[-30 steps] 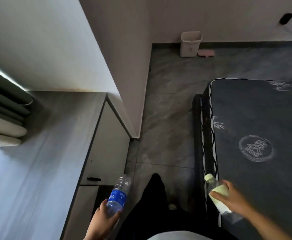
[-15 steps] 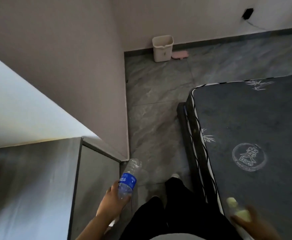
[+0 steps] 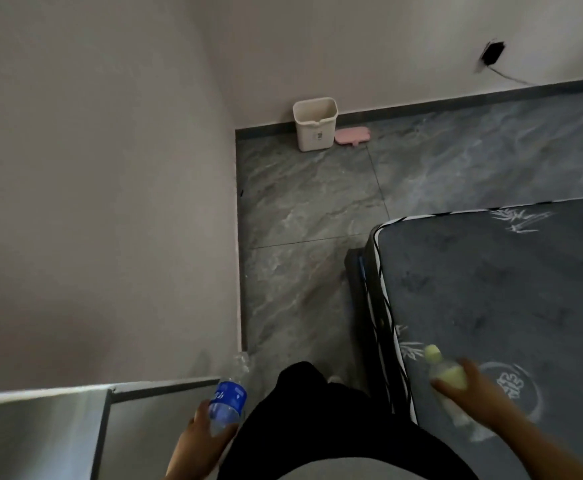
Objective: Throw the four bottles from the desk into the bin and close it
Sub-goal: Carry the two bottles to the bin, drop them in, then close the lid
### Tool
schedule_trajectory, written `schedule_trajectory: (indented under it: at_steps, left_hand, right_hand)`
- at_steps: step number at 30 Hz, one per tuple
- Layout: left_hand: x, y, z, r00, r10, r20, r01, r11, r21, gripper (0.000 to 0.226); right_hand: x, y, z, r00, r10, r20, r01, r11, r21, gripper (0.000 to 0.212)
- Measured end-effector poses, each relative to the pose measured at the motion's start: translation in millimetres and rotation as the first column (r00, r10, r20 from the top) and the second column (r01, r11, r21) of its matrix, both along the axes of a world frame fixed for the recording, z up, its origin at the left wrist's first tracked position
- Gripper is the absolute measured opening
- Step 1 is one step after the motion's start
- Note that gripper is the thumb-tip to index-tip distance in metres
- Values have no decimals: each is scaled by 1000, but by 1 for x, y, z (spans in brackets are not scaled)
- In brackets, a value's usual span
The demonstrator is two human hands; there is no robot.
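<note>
My left hand (image 3: 202, 434) grips a clear bottle with a blue label (image 3: 229, 398) low in the view, beside the grey desk (image 3: 41, 434). My right hand (image 3: 470, 389) holds a clear bottle with a pale green cap and label (image 3: 444, 370) over the corner of the mattress. A cream bin (image 3: 315, 123) stands open on the floor against the far wall. A pink lid (image 3: 352, 136) lies flat on the floor just right of the bin.
A dark grey mattress (image 3: 511, 289) on a black frame fills the right side. A wall (image 3: 110, 202) runs along the left. Grey marbled floor tiles (image 3: 304, 209) stretch between them up to the bin. My black-clad legs are at the bottom centre.
The view has swung away from the desk and moved forward; the bin appears larger. Both hands still hold their bottles, and the right hand has risen back into view.
</note>
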State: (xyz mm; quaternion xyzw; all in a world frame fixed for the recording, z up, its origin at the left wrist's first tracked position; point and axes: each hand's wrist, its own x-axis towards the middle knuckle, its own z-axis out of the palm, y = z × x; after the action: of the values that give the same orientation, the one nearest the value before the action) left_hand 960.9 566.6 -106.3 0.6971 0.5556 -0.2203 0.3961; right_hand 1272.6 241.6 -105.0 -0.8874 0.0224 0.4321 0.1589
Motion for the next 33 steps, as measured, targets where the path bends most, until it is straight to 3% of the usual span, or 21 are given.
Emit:
schedule_trajectory:
  at_steps: [7, 13, 18, 21, 23, 29, 33]
  left_hand:
    - [63, 61, -5, 987, 152, -53, -155, 986, -65, 71]
    - [144, 127, 7, 994, 112, -2, -112, 990, -88, 81]
    - [213, 179, 13, 994, -39, 101, 35, 998, 43, 58]
    - [261, 206, 14, 989, -80, 122, 68, 993, 101, 57]
    - [292, 222, 11, 987, -101, 123, 88, 990, 107, 60]
    - [364, 246, 4, 995, -38, 90, 33, 998, 54, 67]
    - [397, 256, 10, 998, 26, 61, -25, 1000, -20, 77]
  right_hand:
    - [74, 76, -3, 997, 43, 58, -44, 999, 13, 82]
    - [106, 109, -7, 999, -40, 9, 40, 999, -14, 82]
    - [133, 124, -9, 983, -182, 6, 182, 981, -63, 73]
    - [159, 134, -15, 975, -214, 51, 217, 975, -52, 58]
    - [185, 143, -15, 970, -241, 32, 242, 968, -61, 61]
    - [286, 182, -20, 953, -303, 2, 303, 953, -5, 66]
    - [352, 219, -17, 975, -222, 33, 221, 975, 33, 70]
